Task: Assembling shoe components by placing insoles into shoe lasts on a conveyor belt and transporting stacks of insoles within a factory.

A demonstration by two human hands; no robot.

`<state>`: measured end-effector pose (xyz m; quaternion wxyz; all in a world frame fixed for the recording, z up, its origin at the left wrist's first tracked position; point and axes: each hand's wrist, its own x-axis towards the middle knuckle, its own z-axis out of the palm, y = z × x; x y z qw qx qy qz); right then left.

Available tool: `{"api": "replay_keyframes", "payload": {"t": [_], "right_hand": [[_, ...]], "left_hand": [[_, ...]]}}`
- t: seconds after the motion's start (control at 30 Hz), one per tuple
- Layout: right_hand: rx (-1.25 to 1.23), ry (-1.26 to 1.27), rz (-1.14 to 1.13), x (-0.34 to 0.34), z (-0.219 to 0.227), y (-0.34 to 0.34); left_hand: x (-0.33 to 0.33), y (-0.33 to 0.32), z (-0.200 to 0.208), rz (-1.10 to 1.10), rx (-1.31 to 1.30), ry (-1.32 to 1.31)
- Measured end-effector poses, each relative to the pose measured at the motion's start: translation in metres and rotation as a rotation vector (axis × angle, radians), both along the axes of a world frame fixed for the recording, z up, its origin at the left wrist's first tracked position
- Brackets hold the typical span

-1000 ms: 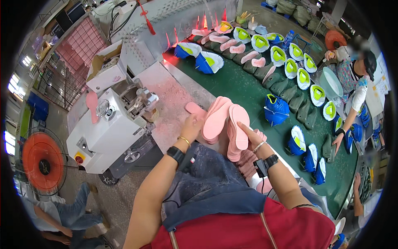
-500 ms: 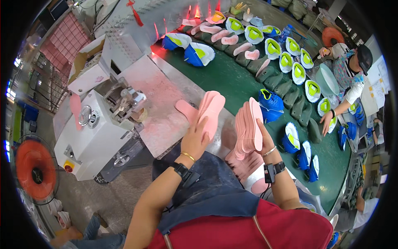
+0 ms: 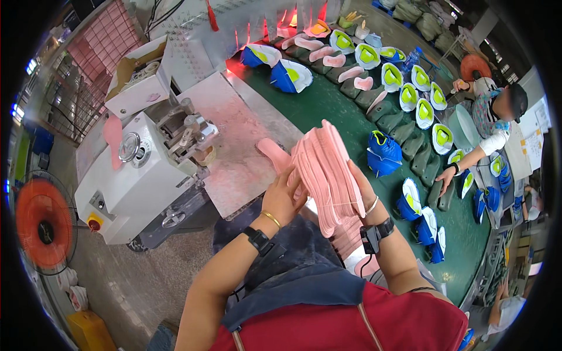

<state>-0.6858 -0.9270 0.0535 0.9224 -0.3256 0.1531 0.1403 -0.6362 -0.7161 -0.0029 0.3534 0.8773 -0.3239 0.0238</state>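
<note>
Both hands squeeze one thick stack of pink insoles (image 3: 325,175), held on edge above my lap. My left hand (image 3: 282,200) presses the stack's left side, fingers curled against it. On the other side, my right hand (image 3: 363,188) grips the stack, most of its fingers hidden behind it. A thin pale line, perhaps a band, crosses the lower part of the stack. One loose pink insole (image 3: 273,152) lies on the dusty metal plate (image 3: 231,181) just beyond my left hand. Below the stack are more pink insoles (image 3: 346,237), partly covered.
A white machine (image 3: 137,175) with a dial and a red knob stands at left, near an orange fan (image 3: 44,222). The green conveyor belt (image 3: 333,120) carries blue shoe uppers (image 3: 383,153), dark lasts (image 3: 413,149) and pink insoles. A co-worker's hand (image 3: 448,179) reaches onto its right side.
Insoles that were apart in my two hands are now together in one stack. My hands have come closer together. The co-worker's hand has moved left over the belt.
</note>
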Motion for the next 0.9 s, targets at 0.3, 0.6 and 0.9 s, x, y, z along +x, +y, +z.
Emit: {"api": "replay_keyframes", "payload": {"t": [0.3, 0.6, 0.9], "right_hand": [[-0.017, 0.196, 0.778, 0.003, 0.025, 0.040], [0.266, 0.076, 0.710, 0.001, -0.048, 0.047], [-0.659, -0.233, 0.480, -0.025, -0.055, 0.137]], "left_hand": [[0.012, 0.072, 0.137, -0.389, 0.013, -0.160], [-0.043, 0.118, 0.042, -0.277, -0.411, 0.935], [-0.057, 0.115, -0.005, 0.265, -1.147, 1.551]]}}
